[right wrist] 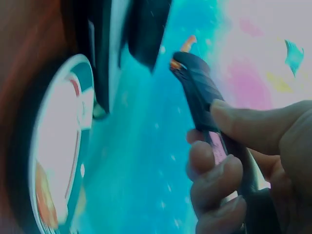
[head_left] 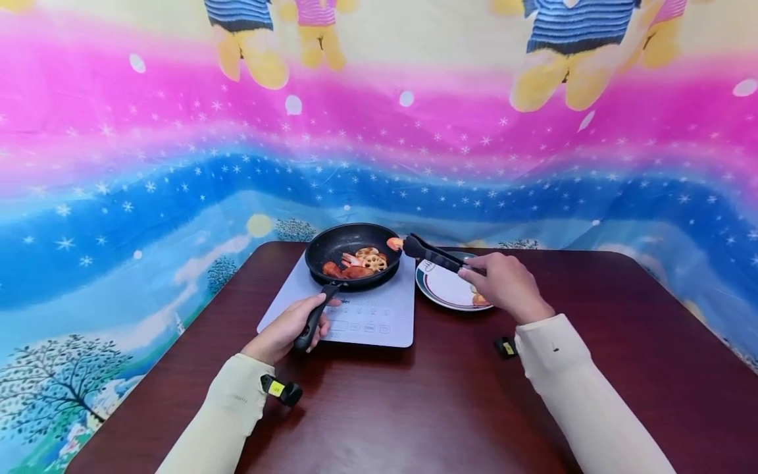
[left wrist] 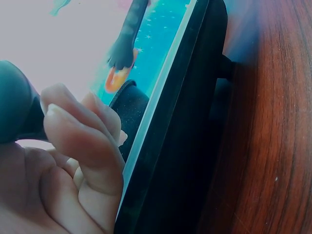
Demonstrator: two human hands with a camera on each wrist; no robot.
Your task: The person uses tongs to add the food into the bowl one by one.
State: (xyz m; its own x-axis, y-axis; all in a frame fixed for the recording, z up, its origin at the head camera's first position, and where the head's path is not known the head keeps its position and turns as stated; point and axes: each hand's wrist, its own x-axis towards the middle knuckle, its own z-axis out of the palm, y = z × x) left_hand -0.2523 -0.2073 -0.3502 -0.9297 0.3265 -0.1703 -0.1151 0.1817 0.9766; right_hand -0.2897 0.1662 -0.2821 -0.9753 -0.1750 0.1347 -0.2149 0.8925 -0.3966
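Note:
My left hand (head_left: 284, 327) grips the black handle (head_left: 314, 322) of a frying pan (head_left: 322, 247). Lotus root slices (head_left: 374, 263) and reddish-brown pieces of food (head_left: 357, 272) lie in the pan. With my right hand (head_left: 510, 284) I hold black tongs (head_left: 435, 255), thumb on one side and fingers curled round the other. Pinched in the tongs' tips is a curled orange-and-white piece (left wrist: 116, 80) that looks like a shrimp, raised by the pan's right rim. Beneath the right hand is a white plate (head_left: 438, 289) with a green and red rim, bearing some orange food (head_left: 478, 299).
Under the pan is a white induction cooktop (head_left: 398, 309) with touch controls along its front. It stands on a dark red wooden table (head_left: 414, 408). A printed cloth (head_left: 450, 158) hangs behind the table's far edge. Small black devices (head_left: 281, 390) are worn at the wrists.

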